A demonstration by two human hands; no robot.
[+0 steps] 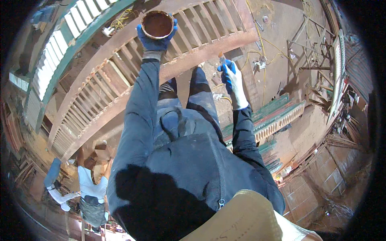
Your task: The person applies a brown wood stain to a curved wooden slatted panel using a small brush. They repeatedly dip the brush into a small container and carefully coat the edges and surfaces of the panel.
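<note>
Over the slatted frame (210,50), left hand (154,44) half-open, cupping pot (157,13) mouth-up, probably against spills; right hand (230,78) curled tight round brush (222,57).

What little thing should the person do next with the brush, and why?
Maybe move the right hand forward so the brush touches the wooden frame: its tip points toward the frame's near edge, and the left hand holds an open can with brown stuff inside, perhaps paint.
</note>
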